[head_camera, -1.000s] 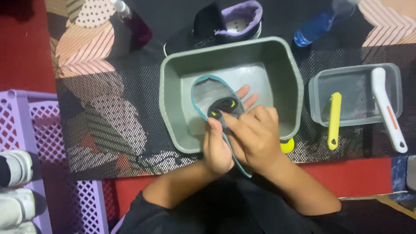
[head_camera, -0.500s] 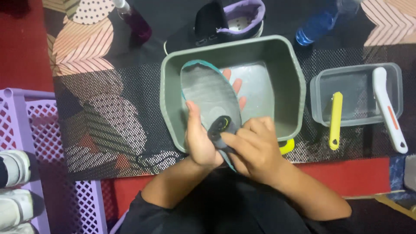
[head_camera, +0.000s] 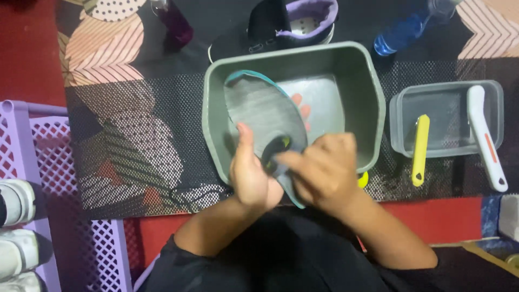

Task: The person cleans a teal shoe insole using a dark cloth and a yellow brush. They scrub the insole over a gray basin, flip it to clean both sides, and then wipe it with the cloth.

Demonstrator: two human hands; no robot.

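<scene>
My left hand [head_camera: 250, 173] holds a grey shoe insole [head_camera: 262, 111] with a teal edge, its toe end lying over the grey-green plastic basin [head_camera: 373, 103]. My right hand [head_camera: 321, 170] grips the insole's heel end, where a dark patch with yellow-green marks shows between the thumbs. Both hands meet at the near rim of the basin. The fingers of my left hand show behind the insole, inside the basin.
A clear tub [head_camera: 403, 113] at the right holds a yellow brush [head_camera: 419, 148] and a white-handled brush [head_camera: 486, 138]. A dark shoe with purple lining [head_camera: 303, 19], a blue bottle [head_camera: 403, 32] and a dark bottle [head_camera: 175, 24] lie beyond the basin. A purple crate [head_camera: 38, 146] with white shoes [head_camera: 13, 203] is at left.
The insole has swung from a curled loop near my hands to lying flat and stretched across the basin's left side. My hands have shifted slightly toward me along its heel end.
</scene>
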